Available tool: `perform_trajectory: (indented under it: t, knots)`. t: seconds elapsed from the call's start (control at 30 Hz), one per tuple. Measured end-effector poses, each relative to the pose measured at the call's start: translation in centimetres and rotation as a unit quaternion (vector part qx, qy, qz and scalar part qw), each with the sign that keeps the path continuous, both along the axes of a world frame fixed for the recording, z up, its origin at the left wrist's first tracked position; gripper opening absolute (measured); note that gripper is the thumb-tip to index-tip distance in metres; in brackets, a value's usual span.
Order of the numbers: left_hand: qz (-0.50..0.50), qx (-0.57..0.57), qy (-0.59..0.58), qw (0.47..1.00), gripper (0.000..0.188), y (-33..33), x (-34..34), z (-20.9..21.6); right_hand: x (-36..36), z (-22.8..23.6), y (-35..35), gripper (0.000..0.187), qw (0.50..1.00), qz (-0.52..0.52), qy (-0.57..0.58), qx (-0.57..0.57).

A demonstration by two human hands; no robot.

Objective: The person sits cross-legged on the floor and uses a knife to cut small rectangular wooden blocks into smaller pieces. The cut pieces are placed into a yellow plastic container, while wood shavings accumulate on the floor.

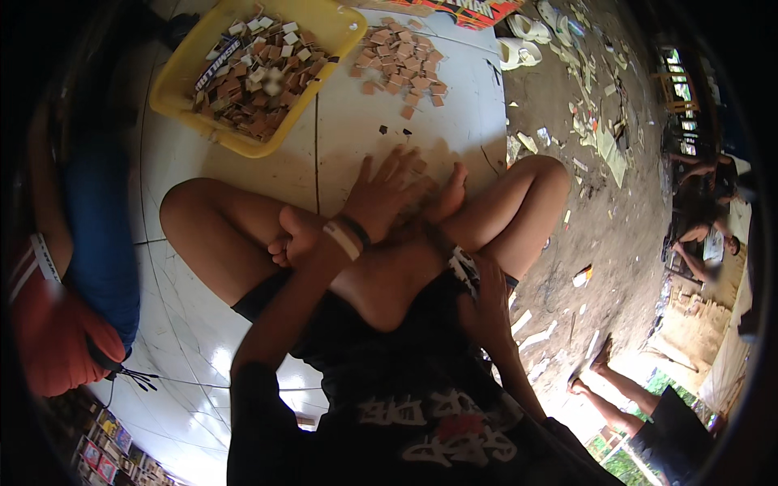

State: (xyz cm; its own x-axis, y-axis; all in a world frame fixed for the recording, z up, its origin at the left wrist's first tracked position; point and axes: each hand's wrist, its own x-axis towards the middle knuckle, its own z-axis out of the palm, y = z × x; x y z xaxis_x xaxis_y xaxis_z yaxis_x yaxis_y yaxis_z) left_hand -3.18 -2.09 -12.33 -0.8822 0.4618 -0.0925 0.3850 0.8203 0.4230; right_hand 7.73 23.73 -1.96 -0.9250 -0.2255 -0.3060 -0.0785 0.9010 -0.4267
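Note:
My left hand, with a pale band and a dark band at the wrist, reaches over my crossed legs just above the tiles. Its fingers are spread and blurred by motion; a small brownish patch by the fingertips is too smeared to name. My right hand rests at my right thigh, beside a black-and-white patterned patch; its fingers are mostly hidden. Ahead lies a loose pile of small brown square pieces. Left of it, a yellow plastic basin holds many brown and white square pieces and a printed strip.
White tiled floor ends at a dirt ground on the right, strewn with scraps and pale sandals. A red printed package lies at the far edge. Someone in red and blue clothing sits left; other people are at right.

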Motion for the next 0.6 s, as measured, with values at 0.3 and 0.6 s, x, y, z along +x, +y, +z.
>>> perform_trajectory:
  t: [0.3, 0.6]
  knots:
    - [-0.207, -0.008, -0.075, 0.975, 0.061, -1.2, -3.6, -1.1, -2.6, 0.8, 4.9, 0.053, 0.898, -0.246, -0.153, -0.332]
    - [-0.113, 0.029, -0.030, 0.993, 0.052, -6.7, -3.1, -0.5, -2.1, -1.3, 6.7, 0.060, 0.672, -0.362, -0.231, -0.604]
